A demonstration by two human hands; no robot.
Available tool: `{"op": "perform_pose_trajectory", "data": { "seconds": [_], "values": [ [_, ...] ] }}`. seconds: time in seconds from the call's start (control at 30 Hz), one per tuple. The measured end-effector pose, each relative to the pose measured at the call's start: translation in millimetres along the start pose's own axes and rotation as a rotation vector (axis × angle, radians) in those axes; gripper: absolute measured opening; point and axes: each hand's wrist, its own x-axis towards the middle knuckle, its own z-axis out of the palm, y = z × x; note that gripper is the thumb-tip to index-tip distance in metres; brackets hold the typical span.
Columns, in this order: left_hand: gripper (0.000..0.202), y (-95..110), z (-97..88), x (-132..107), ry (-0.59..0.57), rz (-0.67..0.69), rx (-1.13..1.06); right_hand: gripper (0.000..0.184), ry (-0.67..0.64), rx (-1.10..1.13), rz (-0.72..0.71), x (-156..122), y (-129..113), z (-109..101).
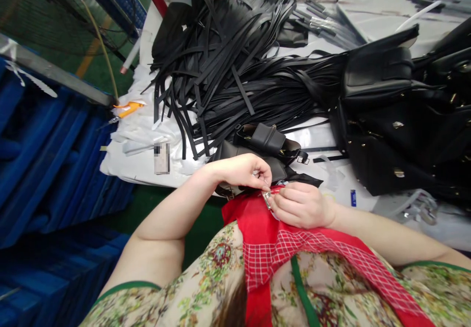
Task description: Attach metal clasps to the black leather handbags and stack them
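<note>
My left hand (245,170) and my right hand (300,204) meet close to my chest, above a red apron (257,219). Both are closed in a pinch around a small silver metal piece (267,198) held between the fingertips. A small black leather bag (268,143) with a strap buckle lies on the table just beyond my hands, partly hidden by the left hand.
A large heap of black leather strips (228,62) covers the white table (140,162). Several black bags (401,116) are piled at the right. Blue crates (47,160) stand at the left, below an orange tool (128,108).
</note>
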Motion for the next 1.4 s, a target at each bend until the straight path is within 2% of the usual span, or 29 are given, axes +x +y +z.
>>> {"op": "perform_pose_trajectory", "data": {
  "seconds": [0.13,0.27,0.33,0.47,0.57,0.7,0.77,0.97,1.03,1.1,1.27,1.4],
  "values": [
    [0.015,11,3.5,0,0.01,-0.011,0.134,0.009,-0.009,0.023,0.013,-1,0,0],
    [0.012,22,8.1,-10,0.139,0.06,0.248,0.011,0.035,0.01,0.036,-1,2,-4],
    [0.016,21,11.3,-17,0.169,0.087,0.154,0.012,0.08,-0.01,0.057,-1,3,-7],
    [0.026,7,25.2,-25,0.208,0.064,-0.187,0.012,0.127,-0.006,0.129,-4,6,-4],
    [0.028,-4,38.6,-23,0.341,0.078,-0.286,0.011,0.122,0.032,0.197,-7,6,1],
    [0.023,-9,44.0,-19,0.559,0.124,-0.103,0.01,0.088,0.017,0.192,-6,6,2],
    [0.021,-10,40.1,-17,0.564,0.145,-0.007,0.007,0.072,-0.001,0.164,-4,6,1],
    [0.014,-11,23.8,-8,0.366,0.206,0.109,0.011,0.058,0.001,0.134,1,4,-1],
    [0.013,-11,24.3,-6,0.353,0.23,0.124,0.01,0.06,0.032,0.158,-2,4,0],
    [0.013,-9,29.3,-5,0.416,0.233,0.156,0.008,0.076,0.068,0.207,-5,4,2],
    [0.017,-6,49.4,-8,0.661,0.167,0.237,0.01,0.109,0.125,0.365,-13,6,10],
    [0.022,-9,53.2,-10,0.73,0.175,0.163,0.011,0.091,0.124,0.357,-13,9,11]
  ]
}}
